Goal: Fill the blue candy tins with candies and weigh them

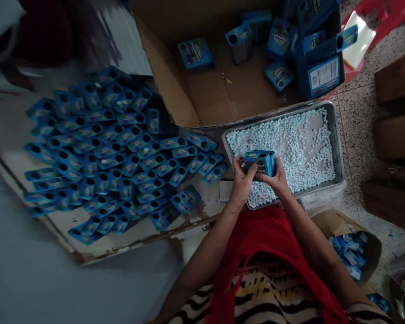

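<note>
Between my two hands is a small blue candy box [265, 163], held over a metal tray [340, 155]. My left hand [243, 179] grips its left side, the thumb lying across the front. On the other side, my right hand [278, 179] closes round the lower right part. The box has a dark round spot on its upper face; whether it is a hole I cannot tell. Small pale blue and white candies [283, 135] cover most of the tray under my hands.
Many upright blue boxes [114, 148] crowd the table [202, 202] at left. Behind the tray stands a large open cardboard box [215, 96] with several blue boxes inside. A brown bag [371, 234] with small blue packets is at lower right. Brown cartons [396, 135] line the right edge.
</note>
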Available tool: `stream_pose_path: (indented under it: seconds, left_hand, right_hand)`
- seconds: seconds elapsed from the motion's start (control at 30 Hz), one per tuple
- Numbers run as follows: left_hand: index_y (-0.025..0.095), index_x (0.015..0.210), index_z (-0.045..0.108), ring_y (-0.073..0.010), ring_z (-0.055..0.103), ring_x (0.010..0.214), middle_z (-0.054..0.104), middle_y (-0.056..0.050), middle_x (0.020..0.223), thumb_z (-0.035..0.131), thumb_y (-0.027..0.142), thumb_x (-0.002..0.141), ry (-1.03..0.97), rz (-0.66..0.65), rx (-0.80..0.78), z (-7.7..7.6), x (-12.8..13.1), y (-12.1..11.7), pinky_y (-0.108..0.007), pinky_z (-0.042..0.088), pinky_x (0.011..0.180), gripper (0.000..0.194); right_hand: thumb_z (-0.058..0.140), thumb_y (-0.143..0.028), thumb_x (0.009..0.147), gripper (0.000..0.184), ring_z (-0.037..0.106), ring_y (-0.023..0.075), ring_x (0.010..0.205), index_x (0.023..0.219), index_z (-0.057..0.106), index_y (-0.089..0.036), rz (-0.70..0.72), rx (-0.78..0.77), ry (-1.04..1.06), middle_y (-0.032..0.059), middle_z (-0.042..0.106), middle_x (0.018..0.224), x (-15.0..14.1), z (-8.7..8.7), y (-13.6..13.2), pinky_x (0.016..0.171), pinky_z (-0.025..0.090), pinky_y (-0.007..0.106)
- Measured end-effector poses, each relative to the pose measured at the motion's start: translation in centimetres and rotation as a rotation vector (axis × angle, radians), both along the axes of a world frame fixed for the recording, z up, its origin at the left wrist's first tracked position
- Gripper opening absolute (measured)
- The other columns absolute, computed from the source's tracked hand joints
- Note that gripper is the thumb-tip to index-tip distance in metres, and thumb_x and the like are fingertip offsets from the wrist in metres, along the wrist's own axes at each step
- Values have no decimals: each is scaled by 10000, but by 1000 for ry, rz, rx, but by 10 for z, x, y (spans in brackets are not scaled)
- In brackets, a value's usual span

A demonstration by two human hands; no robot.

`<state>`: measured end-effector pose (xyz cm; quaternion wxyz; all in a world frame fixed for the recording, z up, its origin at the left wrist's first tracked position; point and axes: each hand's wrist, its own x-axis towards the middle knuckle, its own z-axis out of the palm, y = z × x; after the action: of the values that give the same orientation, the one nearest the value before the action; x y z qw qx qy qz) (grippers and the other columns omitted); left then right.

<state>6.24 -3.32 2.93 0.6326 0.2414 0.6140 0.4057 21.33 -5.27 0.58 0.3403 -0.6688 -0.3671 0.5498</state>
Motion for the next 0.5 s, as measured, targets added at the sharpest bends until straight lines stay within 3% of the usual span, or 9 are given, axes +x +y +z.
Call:
stream_pose_path:
  seconds: [0.07, 0.13, 0.23, 0.33, 0.4, 0.5]
  left_hand:
    - [324, 1528, 473, -251, 730, 1265, 711, -60, 1398, 991, 547, 760, -102, -27, -36, -1, -14, 1, -369, 572, 1158, 953]
    - [318, 1526, 547, -282, 760, 1216, 762, -46, 1335, 1059, 431, 627, -215, -157, -113, -4, -29, 2, -416, 597, 1150, 1040]
    - [239, 1176, 781, -365, 790, 1145, 832, -83, 1163, 1095, 374, 513, -292, -370, -222, -12, -45, 3, -549, 613, 1160, 746]
    - [221, 955, 793, -394, 802, 1077, 849, -85, 1029, 1108, 363, 473, -254, -415, -215, -17, -48, -2, -659, 603, 1157, 593]
    - [219, 990, 781, -380, 799, 1112, 845, -62, 1022, 1110, 386, 485, -178, -365, -151, -19, -42, -7, -675, 574, 1197, 626]
    - [214, 1037, 737, -358, 709, 1373, 825, -60, 1129, 1086, 492, 587, -35, -173, -74, -26, -26, -12, -617, 442, 1349, 634]
  right_hand:
    - [992, -696, 647, 979, 688, 285, 1127, 1405, 584, -229, 4, -23, 6, 56, 712, 1226, 3, -1, -4, 1043, 594, 429]
    - [1014, -646, 605, 1048, 686, 304, 1188, 1450, 555, -229, 61, -19, 33, 72, 697, 1296, 3, 0, -9, 1097, 572, 443]
    - [999, -606, 611, 1063, 673, 318, 1247, 1477, 515, -223, 205, 11, 74, 92, 669, 1352, 1, 1, -15, 1120, 566, 448]
    - [974, -636, 669, 1017, 666, 319, 1256, 1474, 519, -211, 300, 62, -2, 123, 654, 1375, 6, 3, -24, 1101, 584, 457]
    - [908, -701, 767, 937, 631, 346, 1365, 1483, 552, -214, 216, 144, -178, 167, 623, 1462, 21, 2, -36, 1169, 556, 500]
    - [576, -736, 1034, 706, 496, 361, 1573, 1526, 575, -229, -194, 165, -571, 216, 544, 1597, 50, -10, -63, 1311, 421, 614]
